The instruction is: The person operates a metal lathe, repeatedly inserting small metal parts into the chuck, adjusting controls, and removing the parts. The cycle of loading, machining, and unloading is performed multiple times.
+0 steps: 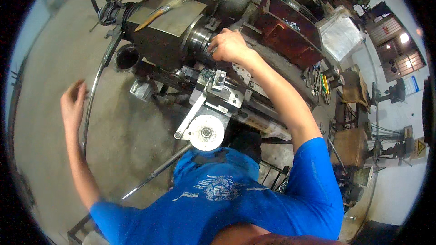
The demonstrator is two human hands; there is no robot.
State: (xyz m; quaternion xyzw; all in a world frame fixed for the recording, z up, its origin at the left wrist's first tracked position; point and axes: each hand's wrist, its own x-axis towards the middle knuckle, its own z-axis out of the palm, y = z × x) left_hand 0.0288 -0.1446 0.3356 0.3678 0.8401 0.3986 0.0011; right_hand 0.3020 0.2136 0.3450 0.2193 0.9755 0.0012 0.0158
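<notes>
My right hand [230,47] reaches to the front of a lathe's round steel chuck [198,36]. Its fingers are curled closed there, and whatever lies in them is hidden. Off to the left, my left hand [74,104] is raised beside a long curved metal lever [92,95], apart from it. Its fingers are loosely bent with nothing between them. Below the chuck stands the tool post [220,80] with a handle bar [192,112]. Nearest my body is a round pale handwheel [205,132].
A wood-handled brush [156,17] lies on the headstock [179,16]. Behind the lathe are a rusty red metal box [290,34] with small parts and a silver sheet-covered block [340,33]. Hand tools [316,81] lie at right. A metal rod [156,172] juts out low at left.
</notes>
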